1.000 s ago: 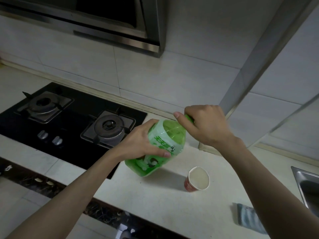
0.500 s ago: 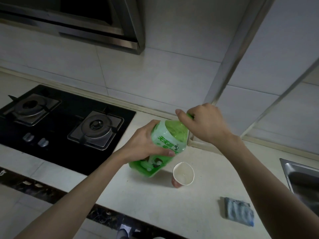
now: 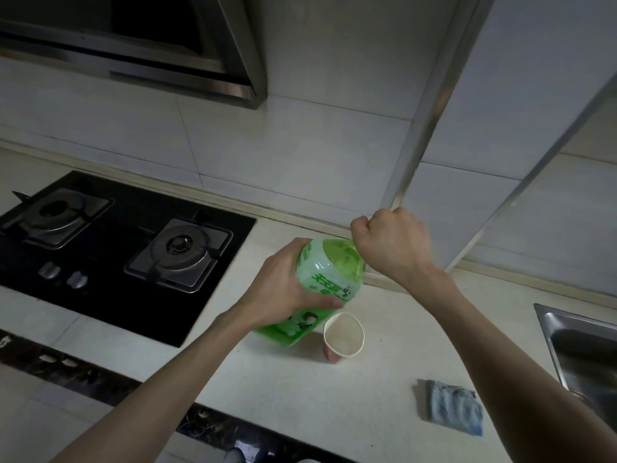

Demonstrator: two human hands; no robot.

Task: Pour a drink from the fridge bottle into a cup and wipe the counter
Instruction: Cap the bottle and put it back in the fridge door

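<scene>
Counter, item by item.

Green translucent plastic drink bottle (image 3: pixel 325 289): out of the fridge, tilted, base resting on or just above the pale stone counter (image 3: pixel 283 396); contact unclear. Left hand (image 3: pixel 283 292): fingers wrapped round the bottle's labelled middle, gripping it. Right hand (image 3: pixel 390 245): clenched over the bottle's neck, cap hidden beneath; judged to be unscrewing, though whether the cap is loose cannot be told.

White paper cup with reddish outside (image 3: pixel 342 337): upright, just beside the bottle's base, inside looks dry and empty.

Folded blue-grey cloth (image 3: pixel 455 407): flat on the counter, near the steel sink (image 3: pixel 581 345), well apart from both hands, untouched.

Black glass gas hob (image 3: pixel 110 248): to the left, not involved.

Progress: bottle fetched, cup set out. Remaining, by my reckoning: cap off, pour, then wipe the counter. No spill visible so far.
</scene>
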